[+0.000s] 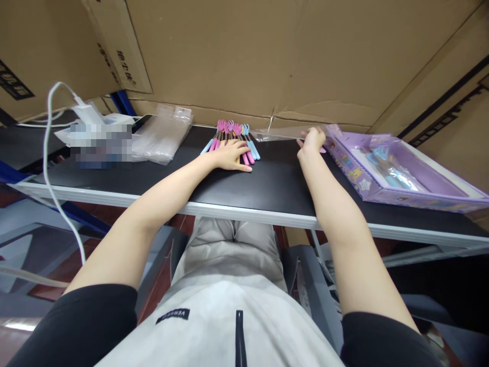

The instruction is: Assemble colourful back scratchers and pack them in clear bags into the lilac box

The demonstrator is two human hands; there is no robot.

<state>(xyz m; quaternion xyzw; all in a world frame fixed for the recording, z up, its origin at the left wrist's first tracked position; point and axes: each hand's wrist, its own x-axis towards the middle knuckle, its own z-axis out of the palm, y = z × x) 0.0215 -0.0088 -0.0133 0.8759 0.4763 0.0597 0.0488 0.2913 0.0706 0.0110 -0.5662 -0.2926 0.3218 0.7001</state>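
The person's pale top (214,326), with a black label across it, is filling the near middle, and light trousers (229,244) are showing below the metal-edged front of a black bench (263,188). To the left, a white cable (45,153) is hanging in a loop past the bench's edge. On the right of the bench a lidless purple box (364,186) is lying, its near corner pointing toward the front edge; inside it a clear packet with light-blue pieces (401,176) is resting. At the centre the left hand (231,155) is resting palm down over a fanned bunch of small fork-headed tools (237,129) with pink, blue and yellow handles; its grip is spreading loosely, thumb out to the side, covering several handles without closing round them. Farther right, just beside the box, the right hand (313,140) is curling its fingers partway at the end of a clear plastic sleeve (278,134); whether that grip is pinching it, one cannot tell. The tools are lying near the bench's far side, heads pointing away. Left of them a stack of clear bags (160,135) is lying beside a white plug (87,112), and tall cardboard (229,56) is standing behind everything.
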